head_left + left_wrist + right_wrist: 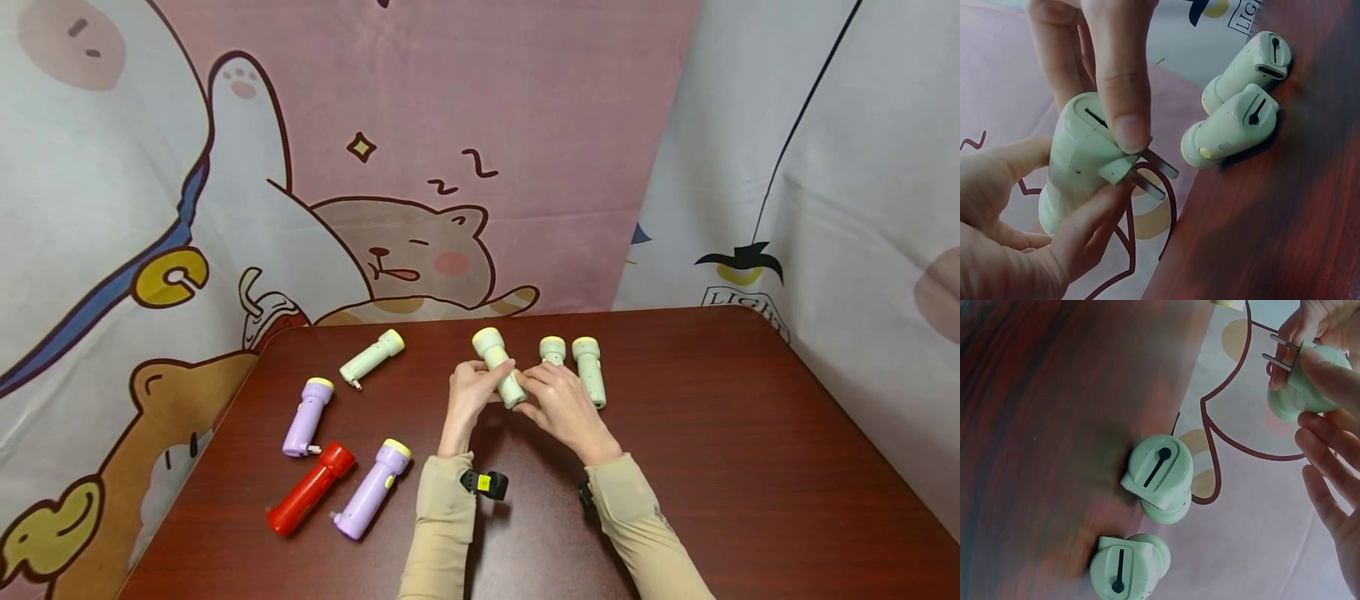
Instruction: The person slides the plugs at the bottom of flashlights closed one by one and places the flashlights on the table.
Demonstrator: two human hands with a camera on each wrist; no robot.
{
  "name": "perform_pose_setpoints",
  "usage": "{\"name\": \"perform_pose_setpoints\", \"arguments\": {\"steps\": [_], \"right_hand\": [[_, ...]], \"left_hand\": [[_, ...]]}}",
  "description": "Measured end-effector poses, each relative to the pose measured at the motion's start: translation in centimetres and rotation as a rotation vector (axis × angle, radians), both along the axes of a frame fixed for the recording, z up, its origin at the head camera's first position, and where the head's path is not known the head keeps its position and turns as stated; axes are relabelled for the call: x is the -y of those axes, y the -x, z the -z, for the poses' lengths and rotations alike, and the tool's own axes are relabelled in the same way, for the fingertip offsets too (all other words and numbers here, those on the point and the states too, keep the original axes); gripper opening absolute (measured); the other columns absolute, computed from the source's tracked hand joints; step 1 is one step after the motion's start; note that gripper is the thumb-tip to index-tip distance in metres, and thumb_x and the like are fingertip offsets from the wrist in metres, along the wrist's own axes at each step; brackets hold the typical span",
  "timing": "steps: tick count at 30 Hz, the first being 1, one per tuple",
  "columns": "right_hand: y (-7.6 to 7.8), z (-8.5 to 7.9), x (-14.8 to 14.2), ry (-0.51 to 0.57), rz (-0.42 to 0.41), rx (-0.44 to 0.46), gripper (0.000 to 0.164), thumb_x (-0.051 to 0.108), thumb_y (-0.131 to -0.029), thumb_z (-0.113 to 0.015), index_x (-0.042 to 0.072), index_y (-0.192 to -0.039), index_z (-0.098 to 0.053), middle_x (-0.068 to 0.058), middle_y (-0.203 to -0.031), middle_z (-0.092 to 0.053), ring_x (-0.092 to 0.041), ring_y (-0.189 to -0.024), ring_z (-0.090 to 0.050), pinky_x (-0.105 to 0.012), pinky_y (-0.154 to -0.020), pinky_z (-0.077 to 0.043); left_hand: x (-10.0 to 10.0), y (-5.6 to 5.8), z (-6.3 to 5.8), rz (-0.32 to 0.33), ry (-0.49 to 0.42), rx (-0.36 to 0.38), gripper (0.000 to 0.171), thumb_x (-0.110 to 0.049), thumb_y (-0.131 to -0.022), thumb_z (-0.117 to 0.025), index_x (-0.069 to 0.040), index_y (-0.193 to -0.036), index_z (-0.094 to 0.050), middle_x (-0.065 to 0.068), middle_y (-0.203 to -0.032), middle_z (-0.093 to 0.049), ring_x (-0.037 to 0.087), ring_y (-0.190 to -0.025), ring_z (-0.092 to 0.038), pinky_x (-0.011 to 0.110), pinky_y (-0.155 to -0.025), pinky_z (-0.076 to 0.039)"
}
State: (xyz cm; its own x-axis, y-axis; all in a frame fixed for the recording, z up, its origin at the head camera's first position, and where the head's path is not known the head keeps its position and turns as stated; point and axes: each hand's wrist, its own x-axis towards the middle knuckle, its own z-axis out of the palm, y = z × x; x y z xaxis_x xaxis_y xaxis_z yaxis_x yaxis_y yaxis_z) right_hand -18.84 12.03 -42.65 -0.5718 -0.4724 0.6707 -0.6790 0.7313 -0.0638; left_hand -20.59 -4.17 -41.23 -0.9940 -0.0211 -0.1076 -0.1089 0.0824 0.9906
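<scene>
A pale green flashlight (491,354) is held tilted above the table, its yellow-rimmed head pointing away. My left hand (471,392) grips its body, the thumb lying along it. At the tail end, my right hand (564,400) pinches the small hinged plug (1119,167), whose two metal prongs stick out from the base. The left wrist view shows a right-hand digit (1124,94) lying against that plug. Beyond the right hand stand two more green flashlights; one (589,371) is in plain sight, the other (552,348) partly hidden by the hand. Their tail ends show dark keyhole-shaped slots.
On the table's left side lie a green flashlight (371,358), two purple flashlights, one farther back (307,417) and one nearer (371,492), and a red flashlight (311,490). A cartoon-printed cloth (570,167) hangs behind the brown table (750,467).
</scene>
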Motion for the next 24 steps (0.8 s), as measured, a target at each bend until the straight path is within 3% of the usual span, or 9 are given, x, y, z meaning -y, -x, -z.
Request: {"name": "perform_pose_setpoints", "arguments": {"steps": [10, 17, 24], "right_hand": [[0.05, -0.04, 0.03, 0.026, -0.021, -0.031, 0.045, 0.021, -0.061, -0.088, 0.003, -0.099, -0.072, -0.004, -0.089, -0.072, -0.02, -0.084, -0.063, -0.033, -0.077, -0.051], [0.07, 0.14, 0.08, 0.021, -0.02, -0.024, 0.041, 0.022, -0.063, -0.087, 0.003, -0.097, -0.073, -0.005, -0.09, -0.072, -0.02, -0.086, -0.067, -0.035, -0.091, -0.051], [0.09, -0.05, 0.11, 0.018, -0.028, -0.017, 0.039, 0.022, -0.065, -0.086, 0.003, -0.097, -0.074, -0.004, -0.09, -0.072, -0.02, -0.086, -0.067, -0.034, -0.085, -0.052]], "left_hand": [[-0.09, 0.07, -0.11, 0.0, -0.009, 0.002, 0.042, -0.03, -0.081, -0.075, 0.006, -0.099, -0.064, 0.016, -0.082, -0.072, 0.013, -0.063, -0.068, 0.049, -0.074, -0.057], [0.02, -0.08, -0.1, 0.005, 0.008, -0.024, 0.041, -0.027, -0.081, -0.074, 0.008, -0.099, -0.063, 0.016, -0.08, -0.073, 0.012, -0.063, -0.067, 0.046, -0.07, -0.058], [-0.01, 0.03, -0.19, -0.003, 0.001, -0.016, 0.041, -0.028, -0.081, -0.074, 0.008, -0.099, -0.064, 0.017, -0.082, -0.071, 0.012, -0.063, -0.067, 0.051, -0.074, -0.056]]}}
